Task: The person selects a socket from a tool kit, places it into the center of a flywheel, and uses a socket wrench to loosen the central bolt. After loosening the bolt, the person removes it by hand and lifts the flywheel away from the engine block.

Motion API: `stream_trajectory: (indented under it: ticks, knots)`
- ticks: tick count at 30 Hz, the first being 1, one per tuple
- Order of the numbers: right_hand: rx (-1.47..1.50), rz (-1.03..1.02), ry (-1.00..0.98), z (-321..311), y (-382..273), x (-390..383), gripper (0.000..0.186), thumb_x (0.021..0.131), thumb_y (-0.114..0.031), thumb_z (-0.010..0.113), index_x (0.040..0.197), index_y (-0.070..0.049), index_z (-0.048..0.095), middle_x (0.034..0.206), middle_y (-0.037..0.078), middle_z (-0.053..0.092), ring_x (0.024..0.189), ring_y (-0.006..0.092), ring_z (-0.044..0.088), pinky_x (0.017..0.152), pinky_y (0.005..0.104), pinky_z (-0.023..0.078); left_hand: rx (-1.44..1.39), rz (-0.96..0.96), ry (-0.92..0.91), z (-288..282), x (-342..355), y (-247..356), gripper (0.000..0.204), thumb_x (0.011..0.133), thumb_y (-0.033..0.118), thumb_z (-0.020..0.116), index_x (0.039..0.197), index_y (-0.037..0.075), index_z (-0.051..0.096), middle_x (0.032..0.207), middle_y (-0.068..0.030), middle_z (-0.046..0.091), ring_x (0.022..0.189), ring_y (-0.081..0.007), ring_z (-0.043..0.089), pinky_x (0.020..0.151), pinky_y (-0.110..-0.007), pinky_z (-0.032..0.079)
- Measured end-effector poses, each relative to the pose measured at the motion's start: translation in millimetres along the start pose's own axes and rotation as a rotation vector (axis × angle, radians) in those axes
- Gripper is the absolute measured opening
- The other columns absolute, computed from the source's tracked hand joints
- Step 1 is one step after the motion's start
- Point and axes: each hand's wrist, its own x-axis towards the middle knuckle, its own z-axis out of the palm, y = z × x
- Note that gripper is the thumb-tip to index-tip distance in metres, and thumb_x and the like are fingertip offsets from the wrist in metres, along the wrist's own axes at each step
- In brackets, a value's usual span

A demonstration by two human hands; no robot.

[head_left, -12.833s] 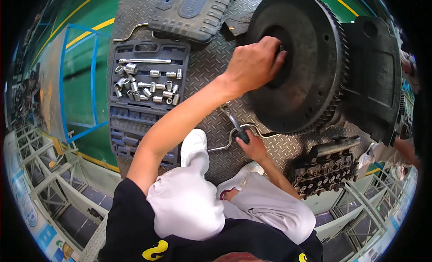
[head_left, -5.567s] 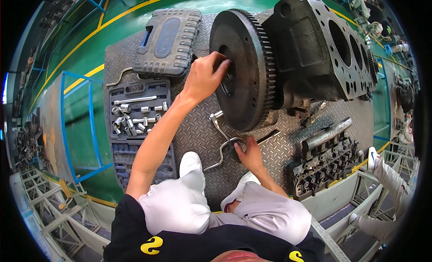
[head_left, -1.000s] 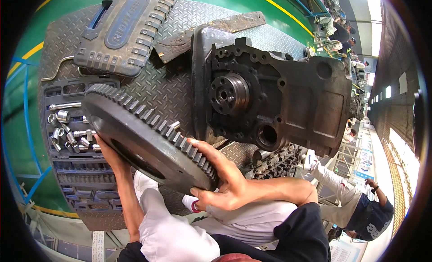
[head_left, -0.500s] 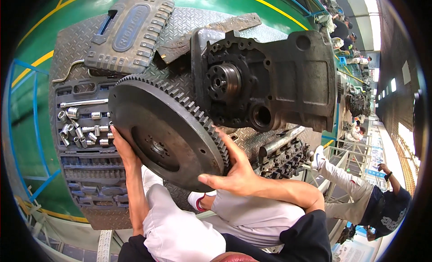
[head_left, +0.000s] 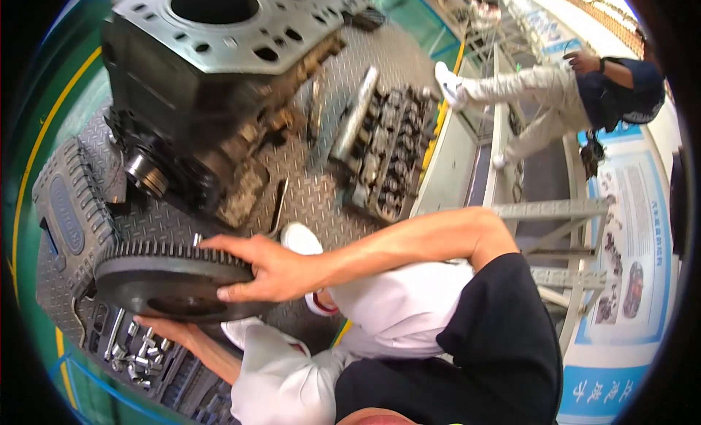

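A dark steel flywheel (head_left: 164, 282) with a toothed rim is held between my two hands, its face tipped toward me. My right hand (head_left: 281, 270) grips its right side, fingers over the teeth and thumb on the face. Beneath its lower edge, my left hand (head_left: 171, 331) supports it, fingers partly hidden. Just beyond stands the engine block (head_left: 175, 104), with large round bores on its top face. The shiny round crankshaft end (head_left: 147, 175) sticks out of the block's near side, above and behind the flywheel.
An open socket set (head_left: 142, 355) lies below the flywheel, a closed tool case (head_left: 69, 213) to the left. A cylinder head (head_left: 387, 158) and a metal tube (head_left: 356, 115) rest on the tread-plate tabletop (head_left: 310, 198). Another person (head_left: 584, 96) stands at the far right.
My view has swung right and tilted, so the block now appears at the upper left. The flywheel has turned flatter and sits lower left in view, still in both hands.
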Motion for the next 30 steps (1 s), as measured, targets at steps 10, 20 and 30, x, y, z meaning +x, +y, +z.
stream_trajectory:
  ticks: [10,20,30]
  knots:
    - [0.004,-0.175,0.318,-37,-26,-63,0.054,0.081,-0.022,0.08,0.125,-0.002,0.056,0.092,0.019,0.071,0.082,0.0247,0.072,0.075,0.033,0.054,0.095,0.112,-0.127,72,-55,11,0.084,0.096,0.071,0.028,0.15,0.006,0.033,0.15,-0.0161,0.039,0.133,-0.0364,0.044,0.111,-0.053,0.039]
    - [0.11,-0.595,0.341,-70,70,-65,0.054,0.069,-0.02,0.089,0.115,-0.001,0.067,0.097,0.013,0.074,0.082,0.0223,0.074,0.074,0.0292,0.056,-0.119,0.514,-0.17,30,-7,-6,0.07,0.096,0.061,0.04,0.139,0.005,0.046,0.134,-0.0186,0.054,0.12,-0.0365,0.055,0.099,-0.056,0.046]
    - [0.245,-0.639,0.447,-83,143,-119,0.054,0.06,-0.019,0.092,0.104,0.004,0.07,0.098,0.019,0.074,0.088,0.0282,0.074,0.08,0.0348,0.059,-0.386,0.472,-0.769,10,-9,-60,0.039,0.099,0.037,0.053,0.116,0.002,0.056,0.1,-0.0147,0.065,0.089,-0.026,0.063,0.08,-0.042,0.053]
